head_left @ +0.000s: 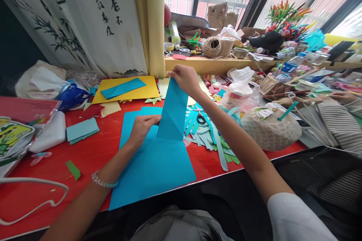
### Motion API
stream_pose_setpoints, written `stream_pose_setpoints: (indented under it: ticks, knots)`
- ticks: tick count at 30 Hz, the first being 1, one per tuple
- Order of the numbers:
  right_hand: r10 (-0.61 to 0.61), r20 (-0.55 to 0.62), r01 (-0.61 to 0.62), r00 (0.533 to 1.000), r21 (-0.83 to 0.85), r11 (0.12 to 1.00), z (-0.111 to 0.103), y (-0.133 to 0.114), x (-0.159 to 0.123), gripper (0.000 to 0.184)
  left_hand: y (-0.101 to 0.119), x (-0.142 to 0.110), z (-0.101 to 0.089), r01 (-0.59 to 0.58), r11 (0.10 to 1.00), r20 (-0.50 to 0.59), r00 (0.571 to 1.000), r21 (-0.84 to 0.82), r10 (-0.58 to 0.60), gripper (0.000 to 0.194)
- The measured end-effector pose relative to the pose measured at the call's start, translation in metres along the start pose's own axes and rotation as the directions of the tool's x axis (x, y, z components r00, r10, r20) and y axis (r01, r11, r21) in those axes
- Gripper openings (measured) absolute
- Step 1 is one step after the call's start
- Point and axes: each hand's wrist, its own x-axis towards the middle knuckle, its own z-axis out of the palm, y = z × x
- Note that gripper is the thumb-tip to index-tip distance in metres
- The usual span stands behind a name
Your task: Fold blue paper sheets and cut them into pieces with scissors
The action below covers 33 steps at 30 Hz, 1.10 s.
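A strip of blue paper (pixel 173 111) stands up between my hands above the red table (pixel 96 160). My right hand (pixel 185 81) pinches its top end. My left hand (pixel 144 130), with a beaded bracelet on the wrist, pinches the strip's left edge lower down. Beneath them larger blue sheets (pixel 155 173) lie flat, reaching the table's front edge. Scissors with dark handles (pixel 201 119) lie to the right among cut blue and green paper strips (pixel 205 135). Another blue strip (pixel 123 88) rests on a yellow sheet (pixel 152 86) at the back.
A stack of pale blue paper pieces (pixel 82 130) lies to the left, near a white cable (pixel 56 184). To the right stands a netted round object (pixel 270 130) with a straw. Beyond it, another person's striped sleeve (pixel 339 120) shows. Craft supplies crowd the windowsill (pixel 192 63).
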Motion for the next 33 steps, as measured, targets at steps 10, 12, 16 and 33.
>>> stream_pose_setpoints:
  ticks: [10,12,16,33]
  knots:
    - [0.027,-0.163,-0.039,0.986,-0.071,0.997,-0.046,0.002,0.027,0.026,-0.006,-0.004,0.002,-0.355,0.844,0.153,0.935,0.402,0.32,0.032]
    - [0.057,-0.241,-0.072,0.969,-0.054,0.996,-0.056,0.003,0.032,0.03,-0.013,-0.003,0.003,-0.455,0.764,0.262,0.89,0.457,0.374,0.024]
    - [-0.009,-0.309,0.006,0.951,-0.009,1.0,-0.076,0.0,0.028,0.027,-0.024,0.004,-0.004,-0.567,0.615,0.34,0.823,0.548,0.456,0.022]
    - [-0.274,-0.067,0.275,0.959,0.447,0.851,-0.086,-0.062,-0.013,0.012,0.134,0.019,0.015,-0.509,0.833,-0.126,0.832,0.217,0.541,0.027]
